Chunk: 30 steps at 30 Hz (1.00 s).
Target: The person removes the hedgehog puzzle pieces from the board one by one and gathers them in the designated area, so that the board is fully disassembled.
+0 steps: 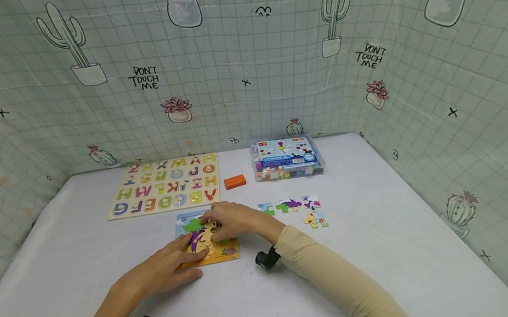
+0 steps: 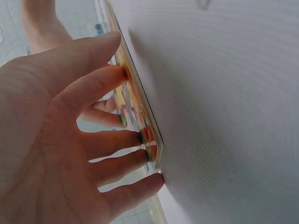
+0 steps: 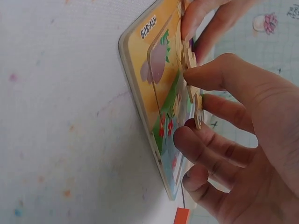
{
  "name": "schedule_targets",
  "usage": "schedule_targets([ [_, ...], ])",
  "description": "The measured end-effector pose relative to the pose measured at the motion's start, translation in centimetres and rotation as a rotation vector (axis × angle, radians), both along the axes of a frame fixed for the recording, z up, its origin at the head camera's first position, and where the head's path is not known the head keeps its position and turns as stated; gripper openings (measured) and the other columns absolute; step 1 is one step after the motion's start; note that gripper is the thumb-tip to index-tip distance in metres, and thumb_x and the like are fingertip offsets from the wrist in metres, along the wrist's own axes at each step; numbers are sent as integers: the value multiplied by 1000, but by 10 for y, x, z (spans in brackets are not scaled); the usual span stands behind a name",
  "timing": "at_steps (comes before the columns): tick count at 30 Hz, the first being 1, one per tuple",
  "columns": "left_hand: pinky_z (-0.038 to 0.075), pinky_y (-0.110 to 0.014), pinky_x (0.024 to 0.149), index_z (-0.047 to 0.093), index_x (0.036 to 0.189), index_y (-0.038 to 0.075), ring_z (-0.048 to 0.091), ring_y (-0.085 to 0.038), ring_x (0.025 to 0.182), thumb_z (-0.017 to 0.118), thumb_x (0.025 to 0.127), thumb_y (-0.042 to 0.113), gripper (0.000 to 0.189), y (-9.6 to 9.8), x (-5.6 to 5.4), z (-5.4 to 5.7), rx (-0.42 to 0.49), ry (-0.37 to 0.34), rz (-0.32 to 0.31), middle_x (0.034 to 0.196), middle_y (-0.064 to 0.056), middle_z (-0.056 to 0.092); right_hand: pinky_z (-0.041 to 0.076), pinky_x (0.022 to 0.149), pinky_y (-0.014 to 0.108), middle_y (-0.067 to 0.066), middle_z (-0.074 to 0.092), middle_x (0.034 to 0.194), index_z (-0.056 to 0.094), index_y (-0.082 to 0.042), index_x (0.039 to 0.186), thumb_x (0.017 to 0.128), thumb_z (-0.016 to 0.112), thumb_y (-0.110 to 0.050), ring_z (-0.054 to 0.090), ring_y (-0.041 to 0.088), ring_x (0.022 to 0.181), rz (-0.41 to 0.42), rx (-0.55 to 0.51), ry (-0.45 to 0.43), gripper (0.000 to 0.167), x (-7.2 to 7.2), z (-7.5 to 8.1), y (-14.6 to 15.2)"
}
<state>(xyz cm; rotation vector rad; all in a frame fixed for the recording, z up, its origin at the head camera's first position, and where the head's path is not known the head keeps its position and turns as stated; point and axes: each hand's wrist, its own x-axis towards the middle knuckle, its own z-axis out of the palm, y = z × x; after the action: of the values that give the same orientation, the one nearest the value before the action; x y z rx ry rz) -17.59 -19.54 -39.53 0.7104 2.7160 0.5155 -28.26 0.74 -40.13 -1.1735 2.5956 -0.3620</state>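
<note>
A wooden jigsaw board point(image 1: 229, 244) with a colourful cartoon picture lies in front of me, several pieces set in its frame. My left hand point(image 1: 165, 268) reaches over its lower left with fingers fairly straight, the tips resting on the picture; in the left wrist view the little finger point(image 2: 135, 192) is at the board's corner. From the right, my right hand point(image 1: 233, 219) pinches a jigsaw piece point(image 3: 198, 114) between thumb and fingers. That piece stands tilted, close over the board, as the right wrist view shows. My hands partly hide the picture.
Several loose jigsaw pieces point(image 1: 291, 204) lie right of the board. Behind it are a wooden alphabet board point(image 1: 167, 185), an orange block point(image 1: 235, 182) and a clear plastic box point(image 1: 288, 158) of small coloured parts. A printed cloth point(image 1: 242, 55) hangs along the table's back.
</note>
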Motion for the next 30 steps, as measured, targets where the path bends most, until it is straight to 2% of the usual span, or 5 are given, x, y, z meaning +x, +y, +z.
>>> schedule_targets([
  [4,32,-69,108,59,137,20,28,-53,142,66,93,39,49,1,0,1,-4,-6,6,155,-32,29,49,87,26,-2,62,116,61,-25,134,88,71,-33,54,10,98,-4,11,20,48,1,2,7],
  [13,32,-69,108,59,137,20,28,-53,142,65,93,39,48,2,1,1,-11,-3,10,155,-32,30,46,77,25,-1,62,108,63,-25,132,87,72,-31,52,11,90,-24,-4,18,46,2,2,31],
  [30,31,-67,110,57,138,23,26,-49,145,65,93,42,50,0,1,-1,-19,-4,25,157,-28,30,42,67,24,2,60,99,65,-22,129,86,71,-24,49,11,76,-69,-54,13,43,6,-1,111],
])
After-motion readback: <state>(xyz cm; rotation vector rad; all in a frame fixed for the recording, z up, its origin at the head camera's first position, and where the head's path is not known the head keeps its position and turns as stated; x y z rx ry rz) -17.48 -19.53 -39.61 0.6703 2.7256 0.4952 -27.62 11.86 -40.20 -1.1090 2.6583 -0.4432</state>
